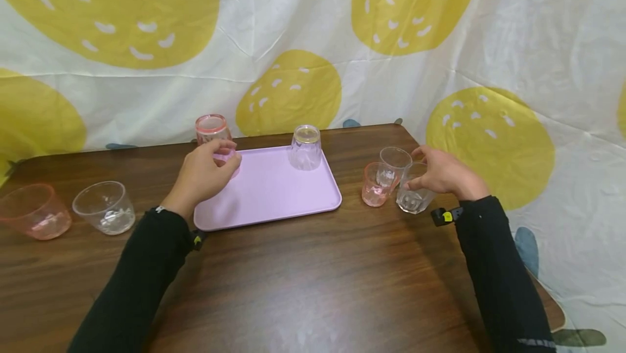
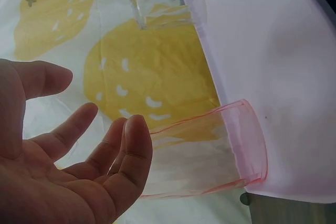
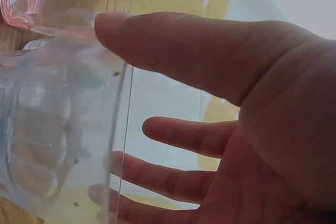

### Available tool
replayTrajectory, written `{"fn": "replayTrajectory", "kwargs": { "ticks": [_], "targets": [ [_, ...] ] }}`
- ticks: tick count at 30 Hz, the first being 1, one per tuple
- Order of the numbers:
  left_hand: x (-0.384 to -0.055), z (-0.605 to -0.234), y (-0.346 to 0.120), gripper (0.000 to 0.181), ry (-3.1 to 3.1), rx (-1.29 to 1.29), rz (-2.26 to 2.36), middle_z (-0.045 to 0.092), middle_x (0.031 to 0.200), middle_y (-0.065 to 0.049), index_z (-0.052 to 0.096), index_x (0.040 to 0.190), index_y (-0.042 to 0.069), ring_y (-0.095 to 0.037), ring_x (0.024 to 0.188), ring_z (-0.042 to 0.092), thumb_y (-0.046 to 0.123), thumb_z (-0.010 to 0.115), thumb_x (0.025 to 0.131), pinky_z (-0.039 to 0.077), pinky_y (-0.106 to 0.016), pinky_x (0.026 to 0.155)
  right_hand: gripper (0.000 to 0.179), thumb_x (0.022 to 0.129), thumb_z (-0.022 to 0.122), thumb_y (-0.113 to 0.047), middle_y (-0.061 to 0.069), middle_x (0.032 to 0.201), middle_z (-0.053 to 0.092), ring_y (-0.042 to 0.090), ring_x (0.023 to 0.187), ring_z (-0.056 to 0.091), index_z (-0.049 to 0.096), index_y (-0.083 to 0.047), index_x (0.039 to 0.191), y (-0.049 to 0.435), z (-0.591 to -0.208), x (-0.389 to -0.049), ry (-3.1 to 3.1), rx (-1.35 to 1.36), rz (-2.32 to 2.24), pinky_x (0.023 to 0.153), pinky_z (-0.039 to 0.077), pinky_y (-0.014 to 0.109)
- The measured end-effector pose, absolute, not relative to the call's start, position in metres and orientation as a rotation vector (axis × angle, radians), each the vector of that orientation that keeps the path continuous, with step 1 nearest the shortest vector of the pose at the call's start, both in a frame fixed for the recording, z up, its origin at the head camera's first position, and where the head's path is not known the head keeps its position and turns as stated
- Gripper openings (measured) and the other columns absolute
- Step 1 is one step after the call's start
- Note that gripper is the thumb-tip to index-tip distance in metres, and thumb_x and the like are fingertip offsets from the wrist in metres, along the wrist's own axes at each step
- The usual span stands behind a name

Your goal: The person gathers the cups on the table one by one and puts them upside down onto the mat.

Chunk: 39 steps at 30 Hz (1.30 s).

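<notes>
On the left part of the lilac tray (image 1: 269, 187) stands an upturned pink glass (image 1: 212, 126). My left hand (image 1: 207, 171) is beside it with loosely bent fingers and holds nothing; the left wrist view shows the fingers overlapping the pink glass (image 2: 210, 156), and contact is unclear. At the right, my right hand (image 1: 442, 171) spans the rim of an upright clear glass (image 1: 414, 198). In the right wrist view the thumb overlaps the near side of this clear glass (image 3: 47, 124), while the extended fingers are at its far side. Whether they touch it is unclear.
An upturned clear glass (image 1: 306, 149) stands at the tray's back right corner. Beside the right hand are a small pink glass (image 1: 375, 193) and another clear glass (image 1: 395, 156). A pink glass (image 1: 46, 220) and a clear glass (image 1: 114, 214) stand far left. A patterned cloth (image 1: 288, 92) hangs behind.
</notes>
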<state>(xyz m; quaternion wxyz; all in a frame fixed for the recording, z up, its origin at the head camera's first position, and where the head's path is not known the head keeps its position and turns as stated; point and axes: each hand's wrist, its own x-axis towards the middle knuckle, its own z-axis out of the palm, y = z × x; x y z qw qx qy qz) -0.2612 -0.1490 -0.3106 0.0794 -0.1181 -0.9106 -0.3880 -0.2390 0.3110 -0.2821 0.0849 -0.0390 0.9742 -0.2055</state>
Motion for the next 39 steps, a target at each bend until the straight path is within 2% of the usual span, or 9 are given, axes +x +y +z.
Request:
{"fn": "replayTrajectory", "kwargs": {
  "ticks": [11, 16, 24, 29, 36, 39],
  "targets": [
    [-0.259, -0.311, -0.147, 0.042, -2.742, -0.370, -1.160, 0.064, 0.131, -0.021, 0.061, 0.131, 0.004, -0.037, 0.113, 0.066, 0.032, 0.056, 0.100, 0.053, -0.052, 0.093, 0.088, 0.085, 0.081, -0.028, 0.036, 0.147, 0.041, 0.053, 0.132, 0.043, 0.032, 0.002, 0.151, 0.317, -0.267, -0.223, 2.920, -0.064, -0.668, 0.100, 0.045, 0.060],
    [-0.259, -0.313, -0.148, 0.041, -2.746, -0.365, -1.169, 0.064, 0.131, -0.022, 0.061, 0.131, 0.004, -0.037, 0.112, 0.067, 0.031, 0.057, 0.100, 0.053, -0.051, 0.091, 0.092, 0.086, 0.080, -0.033, 0.034, 0.145, 0.044, 0.052, 0.127, 0.047, 0.029, 0.003, 0.153, 0.320, -0.248, -0.213, 2.985, -0.060, -0.634, 0.097, 0.046, 0.060],
    [-0.261, -0.314, -0.148, 0.042, -2.761, -0.365, -1.175, 0.063, 0.132, -0.021, 0.060, 0.132, 0.004, -0.037, 0.113, 0.066, 0.031, 0.057, 0.100, 0.053, -0.051, 0.091, 0.089, 0.084, 0.080, -0.037, 0.028, 0.146, 0.046, 0.048, 0.131, 0.045, 0.034, -0.002, 0.153, 0.315, -0.220, -0.194, 3.130, -0.093, -0.591, 0.098, 0.043, 0.061],
    [-0.262, -0.316, -0.149, 0.041, -2.757, -0.360, -1.168, 0.064, 0.131, -0.021, 0.060, 0.132, 0.004, -0.036, 0.112, 0.067, 0.030, 0.056, 0.099, 0.054, -0.051, 0.091, 0.089, 0.082, 0.082, -0.042, 0.026, 0.143, 0.050, 0.045, 0.128, 0.049, 0.041, -0.002, 0.150, 0.300, -0.212, -0.185, 3.217, -0.195, -0.549, 0.098, 0.044, 0.061],
    [-0.262, -0.315, -0.148, 0.041, -2.767, -0.353, -1.181, 0.064, 0.131, -0.019, 0.060, 0.132, 0.005, -0.036, 0.113, 0.066, 0.030, 0.057, 0.099, 0.054, -0.051, 0.092, 0.088, 0.081, 0.084, -0.041, 0.019, 0.129, 0.052, 0.038, 0.119, 0.052, 0.043, -0.007, 0.151, 0.281, -0.210, -0.177, 3.273, -0.376, -0.597, 0.091, 0.047, 0.056],
    [-0.262, -0.314, -0.149, 0.041, -2.782, -0.355, -1.196, 0.063, 0.133, -0.019, 0.059, 0.133, 0.006, -0.036, 0.115, 0.066, 0.031, 0.056, 0.100, 0.054, -0.051, 0.092, 0.082, 0.080, 0.086, -0.036, 0.016, 0.122, 0.052, 0.035, 0.115, 0.053, 0.049, -0.007, 0.147, 0.274, -0.212, -0.179, 3.271, -0.475, -0.696, 0.094, 0.049, 0.055]
  ]
}}
